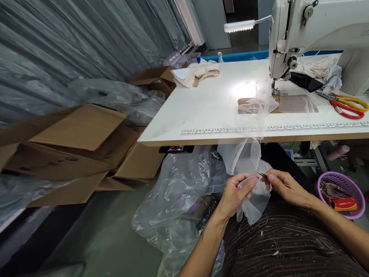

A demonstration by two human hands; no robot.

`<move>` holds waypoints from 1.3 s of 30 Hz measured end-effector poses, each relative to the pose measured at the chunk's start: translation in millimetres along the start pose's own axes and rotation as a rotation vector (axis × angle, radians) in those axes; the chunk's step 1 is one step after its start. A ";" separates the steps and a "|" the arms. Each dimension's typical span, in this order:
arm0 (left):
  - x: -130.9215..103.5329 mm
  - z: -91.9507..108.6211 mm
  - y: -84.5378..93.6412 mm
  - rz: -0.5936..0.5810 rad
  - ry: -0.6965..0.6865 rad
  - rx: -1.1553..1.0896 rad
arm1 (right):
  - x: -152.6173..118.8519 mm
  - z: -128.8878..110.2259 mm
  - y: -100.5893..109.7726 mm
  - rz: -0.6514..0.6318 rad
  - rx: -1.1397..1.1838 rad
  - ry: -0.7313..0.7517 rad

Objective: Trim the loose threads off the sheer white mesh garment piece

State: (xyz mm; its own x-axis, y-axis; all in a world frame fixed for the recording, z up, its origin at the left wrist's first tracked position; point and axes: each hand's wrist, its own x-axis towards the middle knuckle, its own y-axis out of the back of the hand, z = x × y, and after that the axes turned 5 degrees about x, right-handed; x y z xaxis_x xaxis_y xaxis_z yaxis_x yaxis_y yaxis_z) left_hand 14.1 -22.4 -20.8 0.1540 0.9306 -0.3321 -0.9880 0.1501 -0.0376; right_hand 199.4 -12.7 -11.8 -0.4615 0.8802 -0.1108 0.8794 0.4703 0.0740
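Observation:
Below the table's front edge, my left hand [240, 192] pinches a piece of sheer white fabric [255, 204] between thumb and fingers. The fabric hangs over my lap, and a sheer strip of it runs up over the edge toward the sewing machine's presser foot [275, 91]. Close by on the right, my right hand [284, 186] is closed on dark, thin-pointed tweezers [263, 175]. Their tips point at the fabric beside my left fingertips. Most of the tweezers is hidden in my fingers.
The white sewing table [201, 111] carries a printed ruler, folded cloth [198, 73] at the far left, and red and yellow scissors [346, 105] at the right. A lamp [239, 26] lights it. Cardboard boxes [77, 127], plastic bags [178, 192] and a purple basket [357, 200] stand around.

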 end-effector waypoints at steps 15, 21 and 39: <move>-2.2 5.7 10.6 0.064 0.043 -0.052 | 27.3 0.7 -4.5 -0.072 -0.200 0.042; -0.2 4.9 10.3 0.086 0.050 -0.024 | 34.8 1.7 -13.4 0.001 -0.242 0.103; 1.9 12.7 6.0 0.168 0.138 -0.254 | 29.4 12.3 -10.0 0.057 0.187 -0.156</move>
State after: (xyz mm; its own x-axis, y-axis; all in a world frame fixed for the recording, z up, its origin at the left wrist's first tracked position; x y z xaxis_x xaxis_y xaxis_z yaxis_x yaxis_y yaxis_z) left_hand 8.7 -15.5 -9.7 0.0025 0.8787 -0.4773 -0.9742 -0.1057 -0.1997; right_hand 178.5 7.7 -28.0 -0.3996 0.8777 -0.2644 0.9165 0.3877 -0.0981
